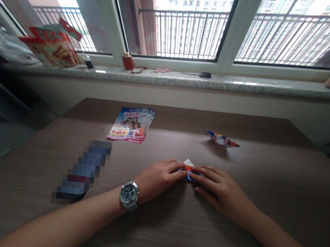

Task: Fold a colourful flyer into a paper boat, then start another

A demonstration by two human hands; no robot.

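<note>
A small folded paper (pixel 188 163), with a white tip and orange and blue print, lies on the table under my fingertips. My left hand (pixel 161 178), with a watch (pixel 129 195) at its wrist, has thumb and forefinger closed over the paper's left part. From the other side, my right hand (pixel 221 186) rests outstretched fingers on the right part, its thumb lower down on the table side. Most of the paper is hidden beneath both hands. Beyond my right hand sits another folded paper piece (pixel 223 140), colourful and standing partly up.
A stack of printed flyers (pixel 132 124) lies at the back left of the wooden table (pixel 159 233). Nearer is a blurred-out dark phone-like object (pixel 84 172). On the windowsill (pixel 169 79) are scissors (pixel 204 75), a red container (pixel 127 61) and a red food bag (pixel 56 47).
</note>
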